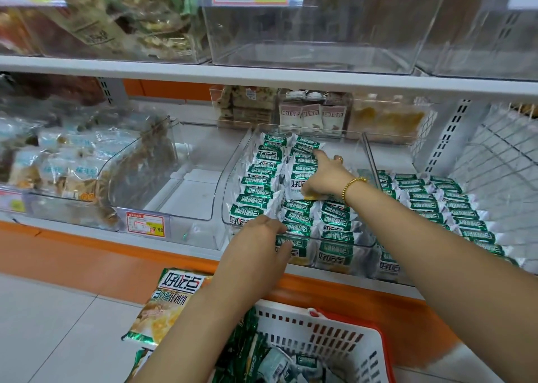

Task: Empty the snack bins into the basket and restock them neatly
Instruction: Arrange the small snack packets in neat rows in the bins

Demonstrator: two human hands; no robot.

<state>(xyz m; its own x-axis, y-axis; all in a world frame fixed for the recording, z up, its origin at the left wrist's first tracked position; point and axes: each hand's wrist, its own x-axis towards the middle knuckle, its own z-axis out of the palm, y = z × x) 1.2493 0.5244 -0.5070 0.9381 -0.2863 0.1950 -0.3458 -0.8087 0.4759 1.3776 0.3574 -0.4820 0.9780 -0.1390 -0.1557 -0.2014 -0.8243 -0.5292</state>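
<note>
On a shop shelf (262,77), a clear bin (236,176) is filled with rows of packets (256,199), their long axes lying across it. At the bin's front-left corner, the left hand (262,237) is laid on packets; no grip can be told. At mid-bin, one packet (297,186) is pinched by the right hand (326,176). Below the bin, a basket (291,310) is set.

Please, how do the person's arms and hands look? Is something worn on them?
Both forearms are bare, with no sleeves or gloves in view. The left hand wears nothing visible. The right hand has a gold-coloured ring on one finger, and a gold-coloured beaded bracelet sits on that wrist.
</note>
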